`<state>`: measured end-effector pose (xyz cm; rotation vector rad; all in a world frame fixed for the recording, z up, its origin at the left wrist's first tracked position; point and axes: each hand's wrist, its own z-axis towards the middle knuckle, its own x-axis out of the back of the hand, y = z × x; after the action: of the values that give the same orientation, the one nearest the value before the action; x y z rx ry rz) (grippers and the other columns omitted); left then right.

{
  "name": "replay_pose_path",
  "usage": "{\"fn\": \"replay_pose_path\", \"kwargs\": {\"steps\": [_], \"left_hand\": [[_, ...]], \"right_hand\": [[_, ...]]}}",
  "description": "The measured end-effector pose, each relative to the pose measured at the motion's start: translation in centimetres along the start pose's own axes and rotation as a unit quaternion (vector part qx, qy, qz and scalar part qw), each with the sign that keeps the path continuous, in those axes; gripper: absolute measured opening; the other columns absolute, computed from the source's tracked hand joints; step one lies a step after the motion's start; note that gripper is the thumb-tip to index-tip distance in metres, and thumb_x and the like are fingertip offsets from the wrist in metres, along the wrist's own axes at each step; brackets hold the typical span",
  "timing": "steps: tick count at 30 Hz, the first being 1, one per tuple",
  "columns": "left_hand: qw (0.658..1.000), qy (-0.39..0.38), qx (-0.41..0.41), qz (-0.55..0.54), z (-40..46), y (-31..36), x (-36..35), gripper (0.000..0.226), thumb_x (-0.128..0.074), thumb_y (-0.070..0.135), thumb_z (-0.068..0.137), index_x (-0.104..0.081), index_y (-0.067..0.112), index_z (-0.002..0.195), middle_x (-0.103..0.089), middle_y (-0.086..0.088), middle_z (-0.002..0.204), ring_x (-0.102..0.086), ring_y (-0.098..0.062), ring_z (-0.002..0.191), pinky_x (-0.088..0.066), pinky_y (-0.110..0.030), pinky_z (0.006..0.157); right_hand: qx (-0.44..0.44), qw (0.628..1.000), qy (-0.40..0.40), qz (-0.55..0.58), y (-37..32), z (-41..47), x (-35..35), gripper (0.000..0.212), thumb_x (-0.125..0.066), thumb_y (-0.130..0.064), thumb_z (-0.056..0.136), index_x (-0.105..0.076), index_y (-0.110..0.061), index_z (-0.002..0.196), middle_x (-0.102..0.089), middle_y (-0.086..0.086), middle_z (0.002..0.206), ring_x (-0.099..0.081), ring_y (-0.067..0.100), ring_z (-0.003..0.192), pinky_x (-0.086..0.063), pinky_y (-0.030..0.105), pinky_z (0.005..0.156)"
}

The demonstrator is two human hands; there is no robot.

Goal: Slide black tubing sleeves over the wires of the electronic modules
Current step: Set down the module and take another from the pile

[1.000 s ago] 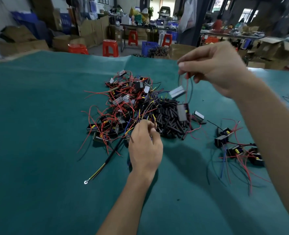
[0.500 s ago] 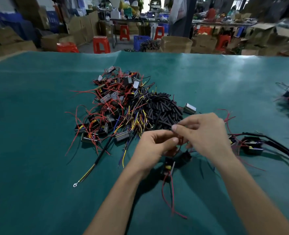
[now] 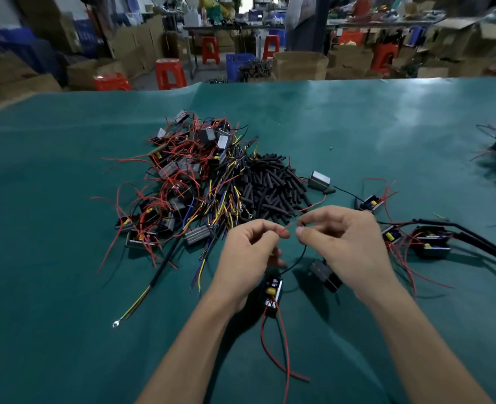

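Observation:
My left hand pinches the end of a red wire between thumb and forefinger. My right hand pinches a thin black wire close beside it. Both wires run down to a small black module hanging below my hands, with long red leads trailing toward me. A heap of black tubing sleeves lies just beyond my hands. To its left sits a tangled pile of modules with red, yellow and blue wires. No sleeve is visible in my fingers.
The green table mat spreads all around. Several sleeved modules lie at the right, and one grey module sits beside the sleeve heap. A long black cable with a ring terminal lies left of my arm. Boxes and red stools stand beyond the table.
My right hand came down from above the pile with the module and met my left hand. The hands have now drawn slightly apart, each pinching one wire end.

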<state>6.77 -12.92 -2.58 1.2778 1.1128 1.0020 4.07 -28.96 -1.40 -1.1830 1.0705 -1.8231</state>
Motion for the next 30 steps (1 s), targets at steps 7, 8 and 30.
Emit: {"fn": "replay_pose_path", "kwargs": {"steps": [7, 8, 30], "left_hand": [[0.996, 0.023, 0.039, -0.079, 0.2, 0.0, 0.0, 0.027, -0.045, -0.001, 0.097, -0.062, 0.010, 0.079, -0.058, -0.004, 0.066, -0.060, -0.013, 0.062, -0.052, -0.024, 0.055], [0.994, 0.019, 0.040, -0.101, 0.3, 0.0, 0.0, 0.027, -0.045, 0.000, 0.099, -0.061, 0.010, 0.080, -0.063, -0.004, 0.068, -0.064, -0.014, 0.066, -0.056, -0.025, 0.059], [0.970, 0.053, 0.052, -0.232, 0.7, -0.9, -1.2, 0.017, -0.034, 0.014, 0.110, -0.043, 0.011, 0.096, -0.077, -0.017, 0.092, -0.073, -0.027, 0.085, -0.060, -0.031, 0.076]], "right_hand": [[0.059, 0.998, 0.007, 0.025, -0.1, 0.0, 0.2, 0.010, -0.085, -0.028, 0.076, -0.075, -0.029, 0.077, -0.066, -0.005, 0.066, -0.055, 0.009, 0.057, -0.043, 0.025, 0.058], [0.060, 0.998, -0.003, 0.032, -0.1, 0.1, 0.4, 0.012, -0.087, -0.029, 0.076, -0.076, -0.030, 0.077, -0.068, -0.003, 0.074, -0.058, 0.011, 0.063, -0.046, 0.025, 0.063], [0.036, 0.962, -0.207, -0.175, -0.5, 0.1, 1.7, 0.022, -0.091, -0.031, 0.072, -0.071, -0.037, 0.071, -0.069, -0.015, 0.063, -0.059, -0.001, 0.055, -0.043, 0.013, 0.056]]}}
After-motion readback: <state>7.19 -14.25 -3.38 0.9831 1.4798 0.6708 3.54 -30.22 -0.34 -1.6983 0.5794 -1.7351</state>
